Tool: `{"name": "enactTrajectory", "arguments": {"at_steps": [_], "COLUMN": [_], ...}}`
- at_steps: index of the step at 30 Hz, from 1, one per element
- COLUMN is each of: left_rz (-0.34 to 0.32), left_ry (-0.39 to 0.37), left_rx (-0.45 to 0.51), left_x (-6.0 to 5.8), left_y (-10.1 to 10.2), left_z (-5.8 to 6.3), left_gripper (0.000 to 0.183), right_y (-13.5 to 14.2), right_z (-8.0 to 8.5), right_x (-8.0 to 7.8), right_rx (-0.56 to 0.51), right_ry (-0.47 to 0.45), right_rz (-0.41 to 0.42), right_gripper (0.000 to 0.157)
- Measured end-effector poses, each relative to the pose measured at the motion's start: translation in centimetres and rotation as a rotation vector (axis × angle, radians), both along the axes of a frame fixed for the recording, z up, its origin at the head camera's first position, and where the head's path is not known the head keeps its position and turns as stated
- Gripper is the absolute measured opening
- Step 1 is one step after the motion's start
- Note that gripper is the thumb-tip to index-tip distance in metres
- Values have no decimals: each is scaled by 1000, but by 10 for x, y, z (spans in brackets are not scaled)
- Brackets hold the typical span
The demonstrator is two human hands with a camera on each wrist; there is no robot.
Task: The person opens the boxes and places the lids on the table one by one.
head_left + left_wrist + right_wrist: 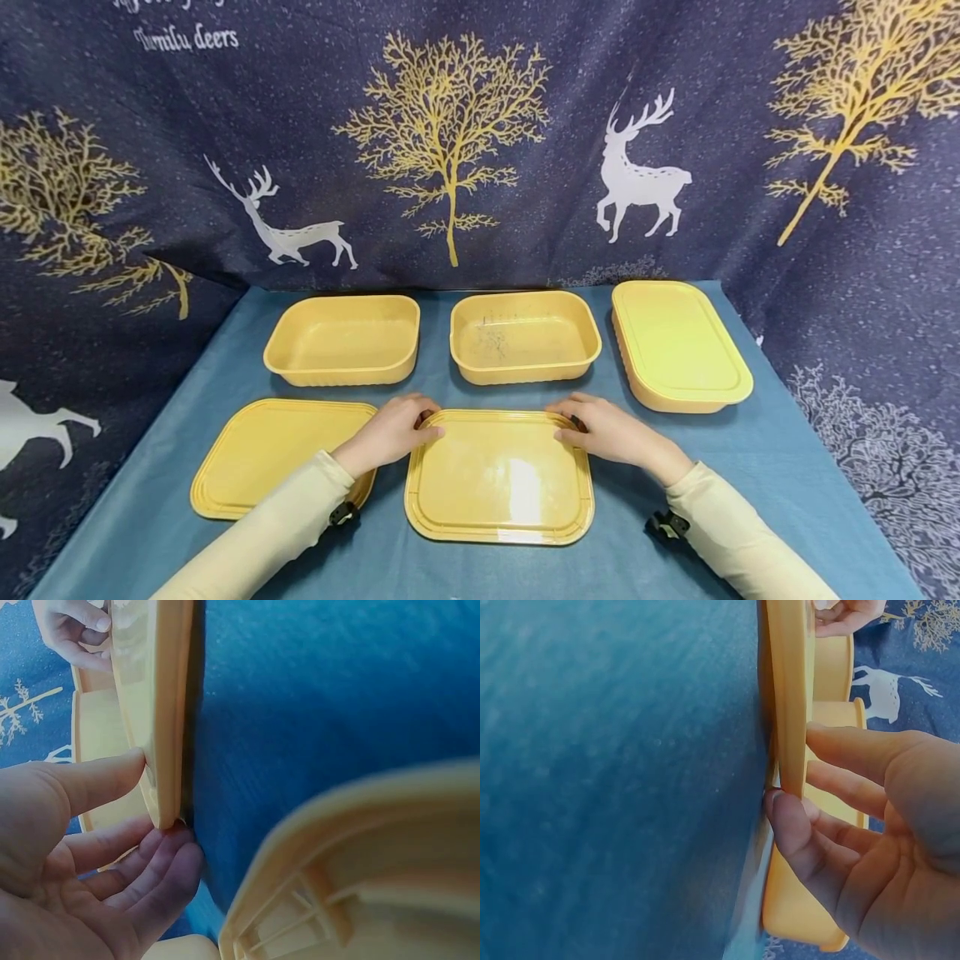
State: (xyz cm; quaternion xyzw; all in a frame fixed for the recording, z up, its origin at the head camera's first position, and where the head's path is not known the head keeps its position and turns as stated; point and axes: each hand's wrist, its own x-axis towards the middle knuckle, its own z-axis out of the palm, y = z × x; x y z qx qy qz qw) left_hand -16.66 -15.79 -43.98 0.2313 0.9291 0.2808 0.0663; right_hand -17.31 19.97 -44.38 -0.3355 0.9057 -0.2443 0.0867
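A yellow rectangular lid (480, 483) with rounded corners lies at the front middle of the table, light glaring off its surface. At its far left corner my left hand (396, 429) grips the edge, the thumb on top and the fingers curled at the rim. My right hand (603, 429) holds the far right corner likewise; in the right wrist view its thumb and fingers pinch the lid edge (789, 697). Partly under my left forearm lies a second yellow lid (270, 454), whose raised rim and ribs show close up in the left wrist view.
Behind the lids stand two uncovered yellow boxes, the left box (352, 377) and the middle box (536, 372). At the far right a third box (667, 402) wears its lid (678, 337). A blue cloth (645, 550) covers the table; a patterned curtain (540, 225) hangs behind.
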Motion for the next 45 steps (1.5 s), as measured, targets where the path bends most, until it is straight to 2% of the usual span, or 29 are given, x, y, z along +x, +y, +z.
{"name": "enactTrajectory", "arguments": {"at_steps": [14, 26, 36, 45], "left_rz": [-40, -39, -33, -33], "left_ry": [9, -6, -13, -8], "left_rx": [-43, -56, -65, -71], "left_x": [-2, -4, -5, -6], "left_y": [2, 2, 0, 0], "left_z": [-1, -2, 2, 0], "left_gripper": [23, 20, 26, 27], "right_y": [-1, -2, -4, -5], "right_z": [-1, -1, 1, 0], "right_x": [-1, -2, -3, -5], "right_rx": [-12, -21, -14, -5], "right_ry": [-13, -21, -24, -23], "right_rz": [23, 42, 51, 55], "right_gripper": [39, 40, 38, 38]}}
